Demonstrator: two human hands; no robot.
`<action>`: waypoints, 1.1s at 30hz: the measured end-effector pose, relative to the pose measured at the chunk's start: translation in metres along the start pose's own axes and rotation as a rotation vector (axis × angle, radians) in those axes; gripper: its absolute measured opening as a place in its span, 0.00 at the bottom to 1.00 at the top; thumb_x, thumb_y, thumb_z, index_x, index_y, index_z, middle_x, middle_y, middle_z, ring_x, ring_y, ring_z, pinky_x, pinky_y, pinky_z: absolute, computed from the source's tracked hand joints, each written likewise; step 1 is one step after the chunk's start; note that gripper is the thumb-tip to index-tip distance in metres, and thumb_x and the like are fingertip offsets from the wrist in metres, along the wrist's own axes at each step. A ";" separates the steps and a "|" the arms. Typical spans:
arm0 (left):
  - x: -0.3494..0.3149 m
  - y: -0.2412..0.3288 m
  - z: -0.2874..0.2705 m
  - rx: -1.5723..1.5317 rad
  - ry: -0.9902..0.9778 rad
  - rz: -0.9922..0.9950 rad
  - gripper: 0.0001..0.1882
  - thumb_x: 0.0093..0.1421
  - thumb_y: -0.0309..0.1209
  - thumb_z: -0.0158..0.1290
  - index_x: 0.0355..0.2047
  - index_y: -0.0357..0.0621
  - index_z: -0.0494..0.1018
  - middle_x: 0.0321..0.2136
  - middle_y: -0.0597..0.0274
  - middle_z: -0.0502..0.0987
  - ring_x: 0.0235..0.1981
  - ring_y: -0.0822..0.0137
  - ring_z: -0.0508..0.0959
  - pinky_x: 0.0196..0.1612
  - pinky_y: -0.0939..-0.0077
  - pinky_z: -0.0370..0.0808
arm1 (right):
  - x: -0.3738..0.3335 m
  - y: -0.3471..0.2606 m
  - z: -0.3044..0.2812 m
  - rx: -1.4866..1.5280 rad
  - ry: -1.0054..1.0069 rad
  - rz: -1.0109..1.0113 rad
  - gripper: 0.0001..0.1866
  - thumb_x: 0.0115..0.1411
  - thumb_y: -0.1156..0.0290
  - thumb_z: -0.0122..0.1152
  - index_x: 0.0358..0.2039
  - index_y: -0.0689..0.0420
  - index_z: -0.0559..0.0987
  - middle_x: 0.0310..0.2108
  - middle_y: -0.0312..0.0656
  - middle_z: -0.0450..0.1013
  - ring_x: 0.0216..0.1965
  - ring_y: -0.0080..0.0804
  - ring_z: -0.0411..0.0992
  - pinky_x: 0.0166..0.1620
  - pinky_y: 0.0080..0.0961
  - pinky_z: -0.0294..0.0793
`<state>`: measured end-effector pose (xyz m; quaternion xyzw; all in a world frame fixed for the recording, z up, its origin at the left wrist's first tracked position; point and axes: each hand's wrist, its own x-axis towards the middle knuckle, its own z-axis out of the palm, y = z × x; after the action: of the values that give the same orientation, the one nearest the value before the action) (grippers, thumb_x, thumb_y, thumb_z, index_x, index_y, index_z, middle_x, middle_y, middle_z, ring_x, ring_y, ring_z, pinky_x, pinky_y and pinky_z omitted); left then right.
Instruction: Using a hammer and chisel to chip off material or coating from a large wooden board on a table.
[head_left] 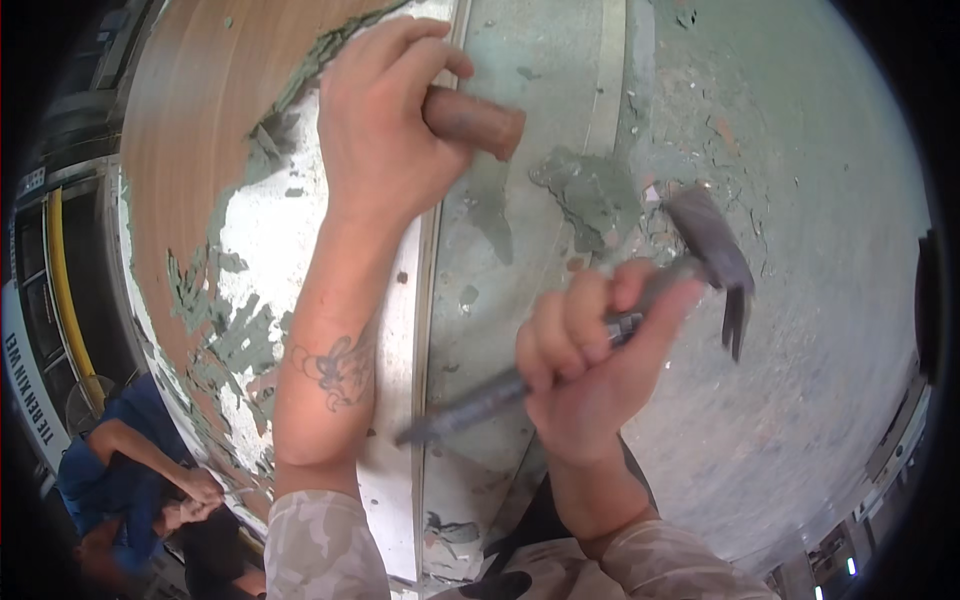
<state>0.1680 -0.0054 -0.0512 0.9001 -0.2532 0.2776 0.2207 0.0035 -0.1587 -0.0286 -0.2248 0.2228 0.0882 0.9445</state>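
Grips a brown cylindrical handle [478, 122] in the left hand [385, 115], fingers wrapped around, toward the far side of the broad surface [830, 220], blunt end pointing right; cannot tell what tip lies hidden beyond the palm. Clenches a claw hammer [715, 240] in the right hand [605, 355], nearer the right edge, slightly blurred, head well apart from that blunt end. Seems a step of striking the handle, at present without contact. Calls, most likely, for a steady left grip, a hammer face turned squarely to the blunt end, and fingers clear of it.

Beyond the left edge, note a yellow bar [62, 280] and, by the near left corner, a co-worker [95, 475] in dark blue, probably limiting room there. Along that edge, find wood-grain covering [205, 90], then green-grey flakes [245, 340] beside a white patch [285, 225]. Farther right, see a pale strip [403, 340] running far to near, possibly a ridge in the way, then a ragged grey-green patch [590, 195] between handle and hammer head.
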 end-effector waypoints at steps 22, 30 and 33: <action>-0.001 0.002 0.004 0.058 -0.042 -0.057 0.20 0.37 0.25 0.69 0.34 0.46 0.79 0.46 0.57 0.83 0.47 0.48 0.82 0.49 0.56 0.77 | 0.002 -0.005 0.012 0.199 0.080 -0.033 0.25 0.78 0.39 0.40 0.36 0.47 0.64 0.18 0.29 0.53 0.15 0.19 0.52 0.17 0.24 0.55; -0.002 -0.001 0.002 0.025 -0.043 -0.094 0.20 0.38 0.23 0.66 0.35 0.48 0.80 0.47 0.59 0.81 0.48 0.49 0.80 0.51 0.55 0.74 | 0.014 -0.013 0.012 0.033 -0.046 0.036 0.25 0.79 0.40 0.37 0.35 0.47 0.63 0.17 0.27 0.52 0.14 0.17 0.50 0.15 0.20 0.50; -0.002 -0.001 0.001 0.054 -0.045 -0.085 0.21 0.37 0.23 0.66 0.36 0.49 0.80 0.48 0.59 0.81 0.49 0.50 0.80 0.53 0.54 0.73 | 0.032 -0.004 0.026 -0.222 -0.027 0.324 0.25 0.79 0.38 0.33 0.35 0.45 0.63 0.16 0.24 0.52 0.13 0.18 0.48 0.14 0.19 0.51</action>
<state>0.1678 -0.0049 -0.0535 0.9216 -0.2122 0.2546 0.2021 0.0423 -0.1480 -0.0211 -0.2875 0.2323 0.2661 0.8903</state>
